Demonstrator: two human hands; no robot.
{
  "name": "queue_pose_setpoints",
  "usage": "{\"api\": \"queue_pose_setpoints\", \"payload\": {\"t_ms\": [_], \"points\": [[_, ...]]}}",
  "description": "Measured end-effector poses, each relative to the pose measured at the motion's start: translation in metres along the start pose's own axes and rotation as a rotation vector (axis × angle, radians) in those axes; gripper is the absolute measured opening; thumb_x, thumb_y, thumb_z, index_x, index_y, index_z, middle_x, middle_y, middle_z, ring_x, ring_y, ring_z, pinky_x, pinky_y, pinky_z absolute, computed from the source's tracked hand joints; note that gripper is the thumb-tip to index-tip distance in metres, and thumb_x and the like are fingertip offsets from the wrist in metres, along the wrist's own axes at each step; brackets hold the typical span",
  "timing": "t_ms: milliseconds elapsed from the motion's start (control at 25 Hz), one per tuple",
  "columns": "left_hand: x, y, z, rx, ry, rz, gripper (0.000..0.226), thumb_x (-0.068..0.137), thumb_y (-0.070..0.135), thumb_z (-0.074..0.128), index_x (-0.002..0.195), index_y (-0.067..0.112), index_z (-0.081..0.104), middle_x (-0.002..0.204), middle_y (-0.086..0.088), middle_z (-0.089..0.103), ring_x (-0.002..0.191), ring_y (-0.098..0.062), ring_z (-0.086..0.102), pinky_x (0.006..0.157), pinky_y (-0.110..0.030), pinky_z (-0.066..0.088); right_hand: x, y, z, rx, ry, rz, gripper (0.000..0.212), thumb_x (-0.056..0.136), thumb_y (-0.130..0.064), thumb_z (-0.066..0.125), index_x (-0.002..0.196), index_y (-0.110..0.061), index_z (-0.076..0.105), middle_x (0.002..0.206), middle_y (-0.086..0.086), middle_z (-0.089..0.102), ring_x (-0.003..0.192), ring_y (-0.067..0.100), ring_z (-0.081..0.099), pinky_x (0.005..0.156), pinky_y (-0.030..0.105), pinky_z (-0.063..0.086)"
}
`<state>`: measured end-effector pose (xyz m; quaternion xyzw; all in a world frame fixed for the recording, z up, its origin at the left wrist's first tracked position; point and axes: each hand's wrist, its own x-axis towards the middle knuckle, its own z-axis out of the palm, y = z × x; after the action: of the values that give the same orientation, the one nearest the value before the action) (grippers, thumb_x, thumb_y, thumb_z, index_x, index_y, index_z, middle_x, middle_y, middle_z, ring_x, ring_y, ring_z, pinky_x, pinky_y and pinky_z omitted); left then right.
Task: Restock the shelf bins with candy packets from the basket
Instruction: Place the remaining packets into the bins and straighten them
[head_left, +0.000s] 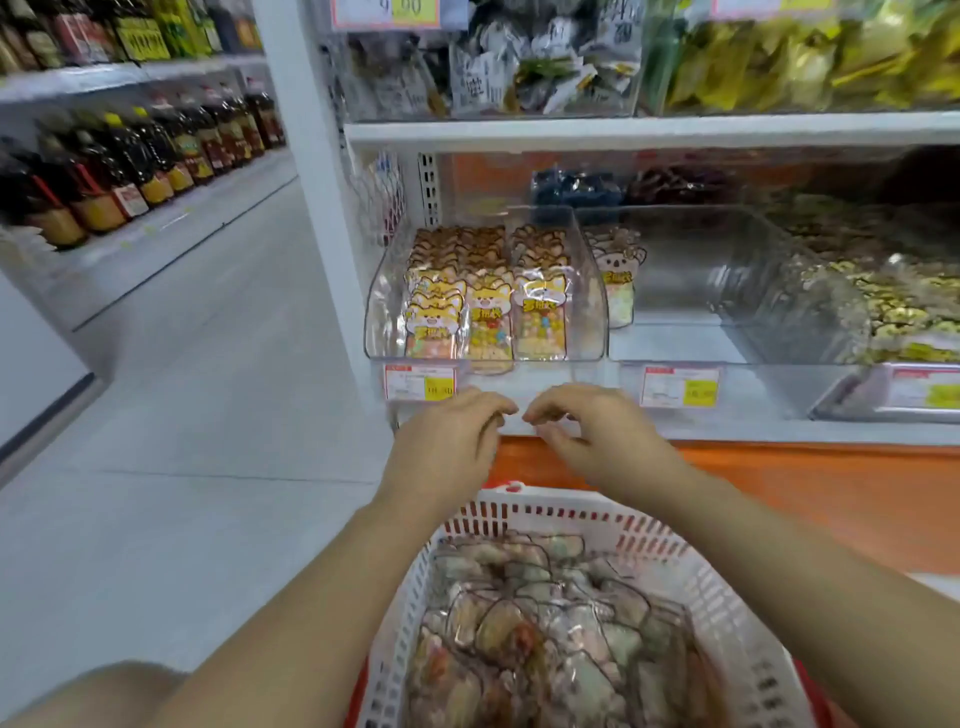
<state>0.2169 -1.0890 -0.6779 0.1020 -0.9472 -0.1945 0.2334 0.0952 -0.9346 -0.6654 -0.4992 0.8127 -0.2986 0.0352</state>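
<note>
Head view: both hands are up in the middle of the frame, just under the shelf edge. The left hand (447, 434) and the right hand (597, 431) sit side by side, fingertips nearly meeting, fingers loosely curled downward with nothing visible in either of them.

Below them, at bottom centre, is the white lattice basket (652, 540), heaped with candy packets (545, 629) in clear wrap.

Above the hands, the left clear bin (382, 312) is packed with rows of fox-faced packets (488, 312) standing upright. Just to its right, the middle bin (701, 291) holds only a few koala-faced packets (618, 275), tucked against its left wall.

A price tag (421, 382) hangs under the left bin, and another tag (678, 387) under the middle one.

Upper left of the frame, dark bottles (130, 156) line an aisle shelf.
</note>
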Motion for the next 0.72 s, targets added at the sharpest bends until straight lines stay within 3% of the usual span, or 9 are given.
{"api": "queue_pose_setpoints", "payload": {"t_ms": [160,320,440,520,600,720], "points": [[-0.053,-0.002,0.071,-0.055,-0.343,-0.197,0.027,0.098,0.023,0.053,0.118,0.036,0.066,0.118,0.011,0.068,0.104,-0.013,0.062,0.088,-0.034,0.052,-0.061,0.031,0.045,0.045,-0.168,0.126,0.015,0.091,-0.016,0.064,0.100,-0.025,0.072,0.086,-0.010,0.070,0.077,0.006,0.059,0.072,0.024,0.046],[-0.100,-0.034,0.133,-0.016,-0.775,-0.424,0.036,0.096,0.024,0.058,0.132,0.026,0.060,0.132,0.001,0.063,0.117,-0.022,0.061,0.097,-0.034,0.050,-0.102,0.078,0.089,0.044,-0.380,0.328,0.020,0.097,-0.025,0.059,0.115,-0.023,0.067,0.083,-0.017,0.058,0.072,-0.003,0.054,0.062,0.009,0.039],[-0.122,-0.047,0.148,0.077,-1.118,-0.552,0.045,0.097,0.019,0.058,0.141,0.013,0.050,0.144,-0.015,0.051,0.122,-0.033,0.055,0.102,-0.038,0.047,-0.122,0.109,0.125,0.043,-0.592,0.437,0.025,0.100,-0.028,0.054,0.124,-0.023,0.059,0.091,-0.016,0.056,0.085,0.008,0.058,0.072,0.018,0.045],[-0.129,-0.059,0.155,0.218,-1.171,-0.466,0.041,0.096,0.024,0.051,0.137,0.015,0.054,0.144,-0.016,0.050,0.123,-0.034,0.052,0.101,-0.038,0.045,-0.129,0.121,0.152,0.088,-0.724,0.515,0.033,0.100,-0.032,0.054,0.133,-0.023,0.053,0.118,-0.006,0.060,0.102,0.015,0.058,0.088,0.031,0.050],[-0.139,-0.065,0.163,0.274,-1.171,-0.421,0.037,0.098,0.025,0.045,0.132,0.018,0.057,0.141,-0.014,0.052,0.124,-0.034,0.052,0.097,-0.037,0.043,-0.135,0.127,0.178,0.109,-0.808,0.580,0.047,0.099,-0.033,0.056,0.143,-0.023,0.041,0.139,0.001,0.052,0.114,0.021,0.057,0.093,0.035,0.050],[-0.145,-0.071,0.166,0.317,-1.218,-0.340,0.031,0.096,0.024,0.051,0.124,0.023,0.065,0.131,-0.008,0.059,0.120,-0.031,0.055,0.096,-0.040,0.044,-0.146,0.133,0.212,0.026,-0.865,0.606,0.064,0.091,-0.029,0.061,0.146,-0.034,0.028,0.138,0.008,0.056,0.112,0.030,0.060,0.089,0.045,0.055]]}}
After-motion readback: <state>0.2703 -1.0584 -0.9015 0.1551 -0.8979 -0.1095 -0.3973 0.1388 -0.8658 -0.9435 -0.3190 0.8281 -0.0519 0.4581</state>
